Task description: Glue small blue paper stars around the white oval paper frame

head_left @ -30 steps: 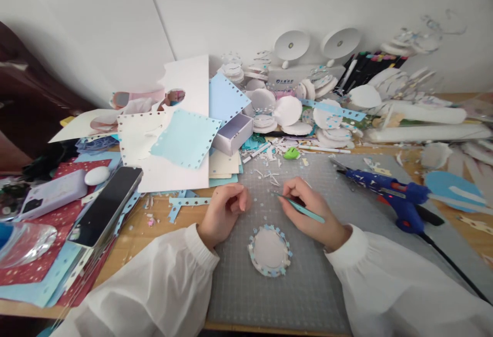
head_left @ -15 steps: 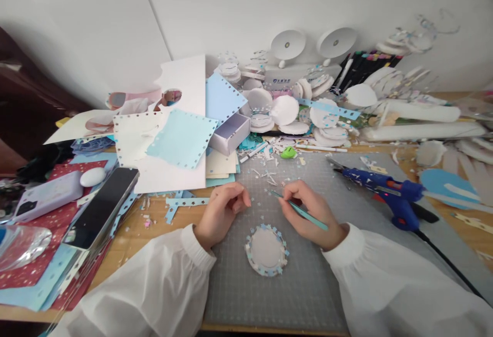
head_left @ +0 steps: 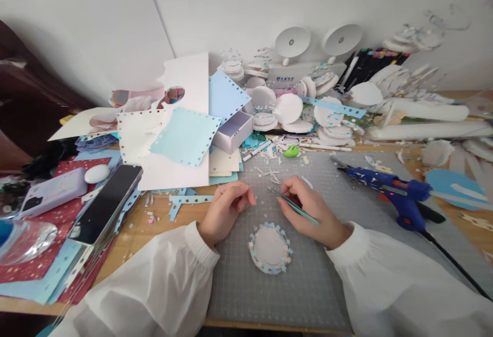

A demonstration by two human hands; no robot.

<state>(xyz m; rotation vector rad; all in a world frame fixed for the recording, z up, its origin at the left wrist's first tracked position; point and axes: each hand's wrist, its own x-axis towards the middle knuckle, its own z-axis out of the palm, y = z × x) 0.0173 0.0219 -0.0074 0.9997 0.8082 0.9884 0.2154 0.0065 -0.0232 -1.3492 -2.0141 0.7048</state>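
Observation:
My right hand (head_left: 313, 211) holds teal tweezers (head_left: 293, 205), their tip pointing left over tiny star cut-outs on the grey cutting mat (head_left: 308, 280). My left hand (head_left: 226, 208) rests on the mat's left edge with fingers curled in; whether it pinches something small I cannot tell. Between and just in front of both hands lies a white paper disc (head_left: 270, 247) rimmed with small blue and white stars. Both arms wear white sleeves.
A blue hot glue gun (head_left: 389, 190) lies on the mat to the right, its black cord running toward me. Punched paper sheets (head_left: 185, 136), a lilac box (head_left: 233, 130), a phone (head_left: 106, 204) and red starred paper (head_left: 38, 265) crowd the left. White discs and rolls fill the back.
My right hand has tilted the tweezers slightly and shifted a little left toward the left hand. The left hand's fingers have closed a bit more. The disc stays where it was.

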